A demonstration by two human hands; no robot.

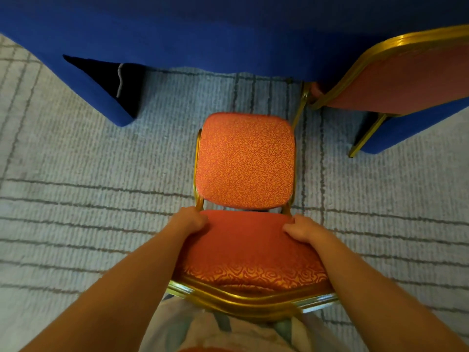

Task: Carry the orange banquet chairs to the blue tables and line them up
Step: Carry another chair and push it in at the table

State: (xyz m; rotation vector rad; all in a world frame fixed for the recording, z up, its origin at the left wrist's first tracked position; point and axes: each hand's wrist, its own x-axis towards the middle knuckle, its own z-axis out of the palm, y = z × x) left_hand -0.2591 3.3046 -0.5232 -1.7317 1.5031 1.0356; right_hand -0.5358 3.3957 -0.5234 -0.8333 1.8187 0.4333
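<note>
An orange banquet chair [246, 161] with a gold frame stands right below me, its seat pointing at the blue table [228, 34]. My left hand [189, 221] grips the left side of the padded backrest. My right hand [302, 229] grips the right side, fingers curled over the cushion. A stretch of carpet separates the seat's front edge from the blue table skirt. A second orange chair [396, 80] stands at the upper right, pushed against the table.
Grey carpet [88, 186] with dark lines covers the floor to both sides. The blue skirt has a dark open fold [114, 80] at the left. The second chair's gold legs [365, 135] reach the floor right of my chair.
</note>
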